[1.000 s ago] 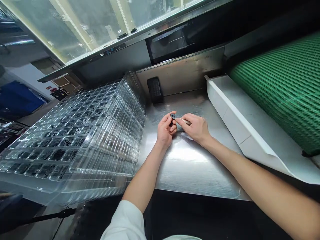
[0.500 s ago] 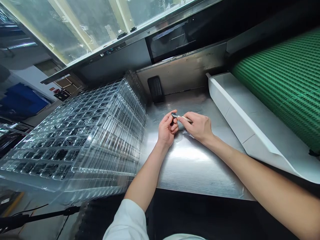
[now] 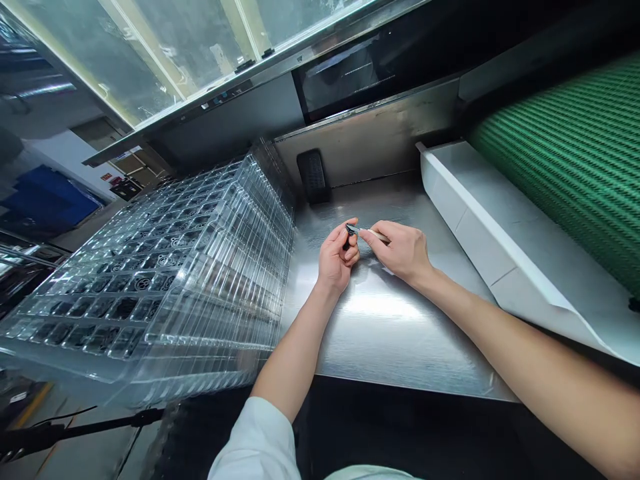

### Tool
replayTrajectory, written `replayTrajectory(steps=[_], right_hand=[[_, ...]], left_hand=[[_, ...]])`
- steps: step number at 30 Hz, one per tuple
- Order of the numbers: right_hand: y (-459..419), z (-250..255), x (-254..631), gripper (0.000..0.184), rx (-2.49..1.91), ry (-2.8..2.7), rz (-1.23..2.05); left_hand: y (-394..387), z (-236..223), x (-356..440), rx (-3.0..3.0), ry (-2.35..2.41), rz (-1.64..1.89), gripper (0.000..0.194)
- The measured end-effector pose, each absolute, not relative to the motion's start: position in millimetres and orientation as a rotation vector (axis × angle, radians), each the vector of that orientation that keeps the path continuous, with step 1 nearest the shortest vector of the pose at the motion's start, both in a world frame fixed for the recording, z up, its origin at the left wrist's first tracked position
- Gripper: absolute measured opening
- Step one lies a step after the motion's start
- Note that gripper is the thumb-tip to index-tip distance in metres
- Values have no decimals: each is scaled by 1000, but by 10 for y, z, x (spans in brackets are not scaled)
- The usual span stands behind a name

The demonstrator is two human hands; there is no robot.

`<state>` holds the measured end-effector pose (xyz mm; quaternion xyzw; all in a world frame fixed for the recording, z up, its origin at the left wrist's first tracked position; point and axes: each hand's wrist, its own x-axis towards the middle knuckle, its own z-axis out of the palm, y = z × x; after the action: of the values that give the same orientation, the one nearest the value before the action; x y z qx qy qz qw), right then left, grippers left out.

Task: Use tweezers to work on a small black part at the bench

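My left hand (image 3: pixel 337 257) pinches a small dark round part (image 3: pixel 351 229) above the stainless steel worktop (image 3: pixel 380 333); my right hand (image 3: pixel 403 252) grips a pale slim tool (image 3: pixel 380 235) touching it. Left of the worktop, stacked clear plastic trays (image 3: pixel 225 227) hold dark parts (image 3: pixel 143 283) in their cells.

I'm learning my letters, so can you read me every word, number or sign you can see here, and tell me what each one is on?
Nothing here is clear enough to read.
Small markings on the machine's steel frame: too small to read.
Red sign on the far wall: too small and blurred.
Dark sign below it: too blurred.
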<state>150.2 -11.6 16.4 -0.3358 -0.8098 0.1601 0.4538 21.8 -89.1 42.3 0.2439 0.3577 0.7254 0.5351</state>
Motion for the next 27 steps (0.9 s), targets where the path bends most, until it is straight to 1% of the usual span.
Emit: replayTrajectory(steps=[7,18,27], right_hand=[[-106,175,1509,53,-825,-2011,411],[-123,172,1510,49,-795,-2038,425],[-124,185,1514,49,-796,-2033,398]], left_hand=[[-885,417,214,580,831,1727,20],[-885,425,211,572,869,1722,23],[-897,428,205,587,830,1730,23]])
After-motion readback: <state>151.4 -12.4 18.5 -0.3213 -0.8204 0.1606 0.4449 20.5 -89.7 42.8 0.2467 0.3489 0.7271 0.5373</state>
